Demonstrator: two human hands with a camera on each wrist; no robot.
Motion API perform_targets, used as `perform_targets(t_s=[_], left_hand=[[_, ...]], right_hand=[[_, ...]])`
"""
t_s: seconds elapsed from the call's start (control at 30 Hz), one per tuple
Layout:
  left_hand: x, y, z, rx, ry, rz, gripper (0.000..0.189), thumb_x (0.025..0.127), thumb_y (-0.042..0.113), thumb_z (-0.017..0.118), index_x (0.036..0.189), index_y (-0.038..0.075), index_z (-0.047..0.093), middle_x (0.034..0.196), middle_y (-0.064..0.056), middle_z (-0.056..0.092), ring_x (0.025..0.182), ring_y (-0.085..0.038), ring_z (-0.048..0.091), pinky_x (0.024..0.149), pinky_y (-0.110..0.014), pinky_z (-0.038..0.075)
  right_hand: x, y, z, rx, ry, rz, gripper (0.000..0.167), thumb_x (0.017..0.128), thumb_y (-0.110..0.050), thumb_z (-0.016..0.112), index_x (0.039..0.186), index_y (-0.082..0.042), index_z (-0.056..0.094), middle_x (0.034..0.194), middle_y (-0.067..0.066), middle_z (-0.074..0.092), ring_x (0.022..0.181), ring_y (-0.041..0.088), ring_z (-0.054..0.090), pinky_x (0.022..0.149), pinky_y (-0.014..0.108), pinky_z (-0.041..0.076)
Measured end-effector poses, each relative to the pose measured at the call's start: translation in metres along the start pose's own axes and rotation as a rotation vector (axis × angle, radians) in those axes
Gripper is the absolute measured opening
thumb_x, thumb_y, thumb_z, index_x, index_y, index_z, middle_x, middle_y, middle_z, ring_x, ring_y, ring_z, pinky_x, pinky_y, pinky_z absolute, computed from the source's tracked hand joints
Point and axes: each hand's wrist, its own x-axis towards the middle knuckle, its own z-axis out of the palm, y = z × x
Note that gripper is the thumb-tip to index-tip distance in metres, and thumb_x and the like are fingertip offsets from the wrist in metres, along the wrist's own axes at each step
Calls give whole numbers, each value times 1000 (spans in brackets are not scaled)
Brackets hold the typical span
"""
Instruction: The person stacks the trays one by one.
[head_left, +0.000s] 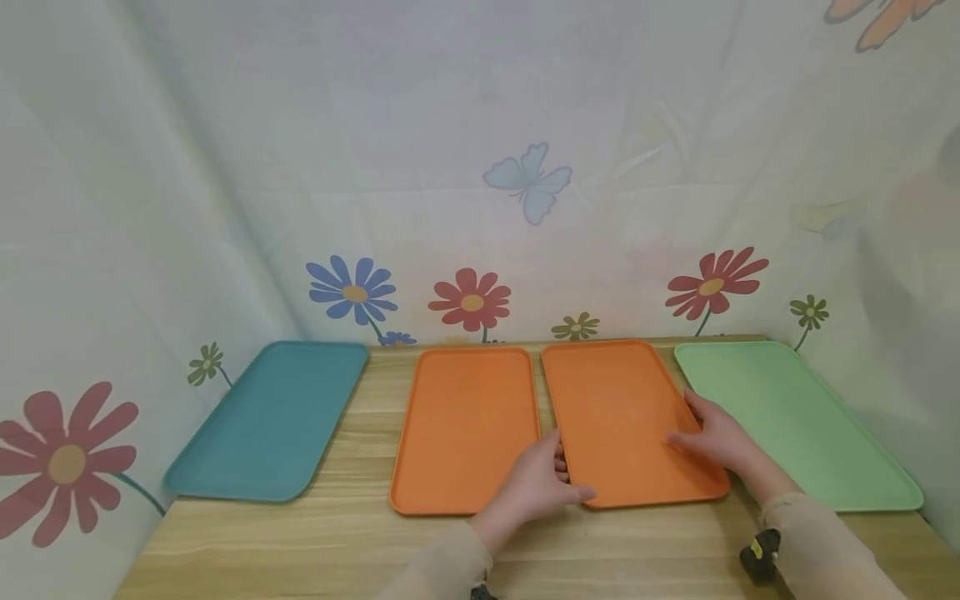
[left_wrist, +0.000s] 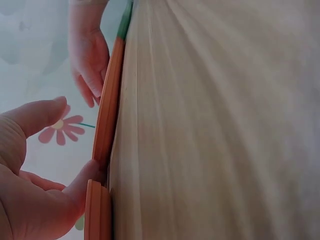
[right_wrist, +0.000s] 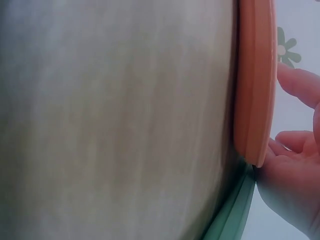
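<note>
An orange tray point(head_left: 615, 417), slightly turned, lies between my two hands on the wooden table. My left hand point(head_left: 528, 483) is at its left edge, fingers touching the rim and thumb spread apart near the front corner. In the left wrist view, my left hand point(left_wrist: 37, 195) has the thumb raised well away from the rim. My right hand point(head_left: 716, 437) rests along the opposite edge, its thumb reaching over the tray's surface. In the right wrist view, the fingers of my right hand point(right_wrist: 295, 160) are right at the tray's side; their tips are partly hidden.
A second orange tray point(head_left: 472, 433) lies just left, close to my left hand. A light green tray point(head_left: 802, 425) sits at the right, partly behind my right hand. A teal tray point(head_left: 273, 421) lies far left. Behind the table point(head_left: 300, 542) hangs a flowered curtain point(head_left: 420, 167).
</note>
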Motion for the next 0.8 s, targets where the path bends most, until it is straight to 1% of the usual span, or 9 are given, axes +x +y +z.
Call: perform_targets(t_s=[0.07,0.2,0.3,0.43,0.53,0.6,0.7,0.8], left_hand=[[0,0,1,-6,12,-5,102,77,27,87,154,-3,27,133,-16,56,102,-20,65,85,-36,54],[0,0,4,-54,50,-19,98,76,24,88,152,-3,32,131,-15,57,102,-22,64,85,-38,54],[0,0,6,-95,87,-23,94,76,21,88,150,-3,36,130,-14,58,103,-22,63,84,-38,54],[0,-1,8,-139,131,4,74,75,17,88,139,2,53,119,-8,63,98,-18,61,78,-33,54],[1,-2,9,-171,159,35,63,75,12,88,131,4,60,109,-4,64,92,-16,59,73,-29,53],[1,-3,11,-195,172,51,65,75,9,87,133,2,59,108,-5,63,91,-15,60,72,-27,53],[0,-5,12,-210,199,61,75,74,6,86,139,-4,52,113,-10,59,93,-16,62,72,-25,54],[-1,-6,13,-208,225,66,81,72,4,87,142,-8,47,119,-13,54,95,-19,62,73,-24,54]], right_hand=[[1,2,0,15,-3,5,91,85,-21,79,141,26,25,140,47,32,127,59,35,103,65,32],[1,2,-1,34,-12,26,89,86,-22,77,141,26,25,140,46,32,127,58,38,103,63,34],[0,-1,-3,66,-19,64,88,88,-23,76,142,24,25,142,45,31,127,57,38,104,62,34],[-2,-3,-6,132,-43,114,86,91,-24,73,144,22,23,144,44,28,130,56,35,105,60,35],[-2,-3,-9,171,-57,132,84,93,-23,71,144,23,22,145,43,27,132,55,34,104,58,35],[-2,-2,-10,190,-61,142,81,94,-23,70,144,22,24,146,42,29,132,54,34,104,57,37],[-2,-2,-12,211,-58,151,76,95,-21,68,143,22,28,145,41,32,131,53,36,101,55,42],[-2,0,-12,240,-51,157,72,95,-18,67,143,21,30,144,40,35,131,52,38,97,49,47]])
